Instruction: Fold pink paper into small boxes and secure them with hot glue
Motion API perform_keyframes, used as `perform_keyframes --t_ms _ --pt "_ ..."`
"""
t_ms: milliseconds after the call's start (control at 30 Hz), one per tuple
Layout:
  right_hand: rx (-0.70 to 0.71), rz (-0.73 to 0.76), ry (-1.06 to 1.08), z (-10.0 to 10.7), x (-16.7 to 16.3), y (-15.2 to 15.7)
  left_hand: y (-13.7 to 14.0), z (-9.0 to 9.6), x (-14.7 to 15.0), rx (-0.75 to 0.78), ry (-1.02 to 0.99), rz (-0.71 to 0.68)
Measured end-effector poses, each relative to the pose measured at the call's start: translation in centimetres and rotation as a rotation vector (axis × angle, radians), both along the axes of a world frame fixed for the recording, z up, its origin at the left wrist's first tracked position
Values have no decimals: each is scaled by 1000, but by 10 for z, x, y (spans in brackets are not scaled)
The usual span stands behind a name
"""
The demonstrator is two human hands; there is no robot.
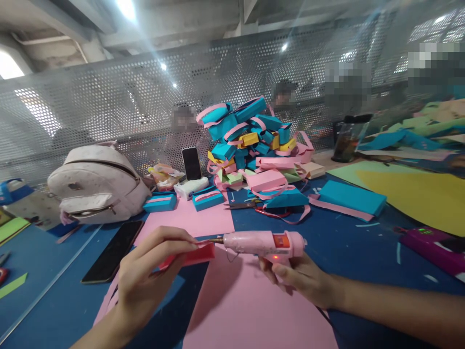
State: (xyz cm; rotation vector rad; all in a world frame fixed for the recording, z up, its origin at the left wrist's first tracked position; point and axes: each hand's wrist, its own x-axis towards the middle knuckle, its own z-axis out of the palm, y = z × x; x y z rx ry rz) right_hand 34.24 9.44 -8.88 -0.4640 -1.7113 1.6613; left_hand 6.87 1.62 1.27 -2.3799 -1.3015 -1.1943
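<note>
My right hand (pixel 308 276) is wrapped round the handle of a pink hot glue gun (pixel 250 242), whose small red light glows. The gun's metal nozzle points left and meets the edge of a red folded paper piece (pixel 199 255). That paper is pinched in my left hand (pixel 156 261), with part of it hidden behind my fingers. Below both hands lies a large pink paper sheet (pixel 254 310) on the blue table.
A heap of small blue, pink and yellow paper boxes (pixel 250 131) stands at the back centre. Scissors (pixel 243 206) lie before it. A white backpack (pixel 98 184) and a black phone (pixel 114 252) are at left, a purple device (pixel 432 249) at right. People sit beyond the perforated screen.
</note>
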Motion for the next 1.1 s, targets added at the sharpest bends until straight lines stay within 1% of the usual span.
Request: perform_keyframes --t_ms 267,367,500,800,933,1100 --pt "22 -3 -34 4 0 -1 2 0 2 23 27 -24" --pt "17 -34 -57 3 0 -2 3 1 2 45 34 -38" --pt "40 -73 -55 2 0 -2 5 0 0 34 30 -41" --pt "78 -42 -67 -2 0 0 3 0 0 51 34 -28" --pt "89 -38 -64 1 -1 0 3 -1 0 48 36 -40" --pt "100 -51 -59 6 -2 -1 4 1 -3 50 31 -22"
